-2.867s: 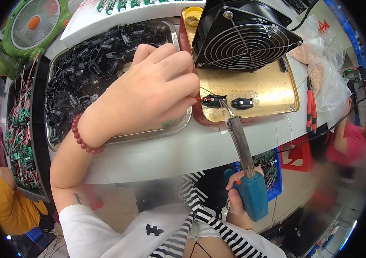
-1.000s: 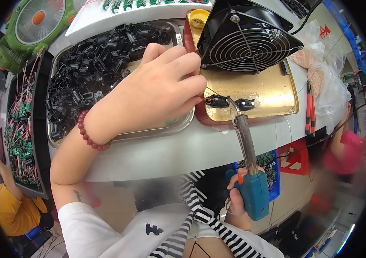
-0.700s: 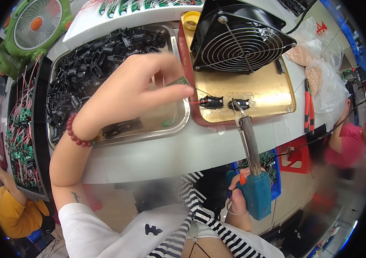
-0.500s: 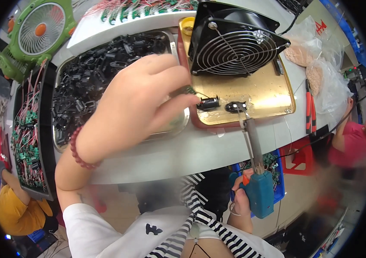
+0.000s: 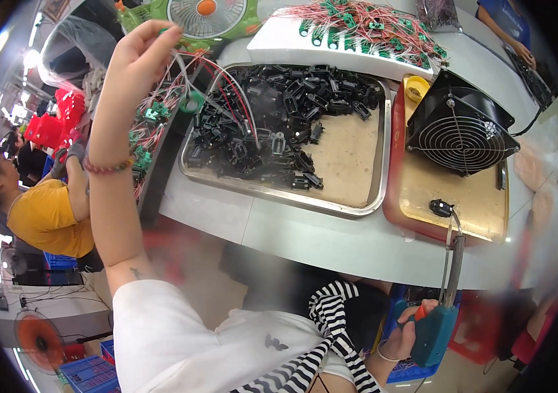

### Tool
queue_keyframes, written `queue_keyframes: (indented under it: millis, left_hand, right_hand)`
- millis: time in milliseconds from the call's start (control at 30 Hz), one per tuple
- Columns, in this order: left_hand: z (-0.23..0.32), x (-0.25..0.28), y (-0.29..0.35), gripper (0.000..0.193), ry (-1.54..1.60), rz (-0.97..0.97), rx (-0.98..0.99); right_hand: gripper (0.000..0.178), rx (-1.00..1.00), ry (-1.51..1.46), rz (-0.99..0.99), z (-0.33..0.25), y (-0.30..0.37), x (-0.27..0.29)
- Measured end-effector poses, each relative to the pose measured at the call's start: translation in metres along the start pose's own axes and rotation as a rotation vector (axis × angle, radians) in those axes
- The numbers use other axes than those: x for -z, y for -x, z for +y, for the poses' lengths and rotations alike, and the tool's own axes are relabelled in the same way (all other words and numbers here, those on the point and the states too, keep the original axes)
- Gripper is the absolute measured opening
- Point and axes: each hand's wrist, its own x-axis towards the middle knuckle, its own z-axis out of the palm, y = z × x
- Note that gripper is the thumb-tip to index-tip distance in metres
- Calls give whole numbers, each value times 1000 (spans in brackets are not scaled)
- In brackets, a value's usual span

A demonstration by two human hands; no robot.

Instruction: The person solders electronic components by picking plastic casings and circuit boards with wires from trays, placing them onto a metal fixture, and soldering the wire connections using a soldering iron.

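Observation:
My left hand [image 5: 141, 62] is raised at the upper left, fingers pinched on a small green circuit board, mostly hidden by the fingertips. Red and white wires [image 5: 234, 82] trail below it, arching over the metal tray's left side. Another green board [image 5: 192, 102] dangles among the wires. At the lower right my right hand [image 5: 402, 335] grips a teal soldering gun [image 5: 433, 334] by its handle. Its bent tip meets a small black plastic part [image 5: 441, 208] lying on the gold tray [image 5: 423, 190].
A metal tray [image 5: 351, 211] of black plastic housings stands mid-table. A dark bin [image 5: 167, 141] holds wired boards at left. Behind are a white foam block [image 5: 279, 49] of boards and a green fan [image 5: 210, 19]. A black fan [image 5: 462, 124] stands on the gold tray. A person in yellow [image 5: 49, 216] is at left.
My left hand has left the gold tray for the upper left, where wires now trail from it. One black part beside the tip is gone from the gold tray. The view has shifted left.

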Motion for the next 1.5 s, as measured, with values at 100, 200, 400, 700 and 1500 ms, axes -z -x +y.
queue_keyframes:
  millis: [100, 200, 400, 700, 1500]
  left_hand:
    - [-49, 44, -16, 24, 28, 140, 72]
    - [-107, 92, -39, 25, 70, 351, 102]
    - [-209, 146, -77, 22, 134, 673, 139]
    - [-283, 162, -28, 47, -1139, 138, 626]
    - [-107, -184, -164, 19, -527, -179, -305]
  right_hand:
    - [57, -146, 76, 86, -8, 3, -12]
    - [57, -218, 89, 84, -16, 3, -16]
    - [51, -190, 40, -24, -8, 11, 0]
    - [49, -160, 66, -29, -7, 11, -2]
    - [58, -255, 34, 62, -22, 9, 5]
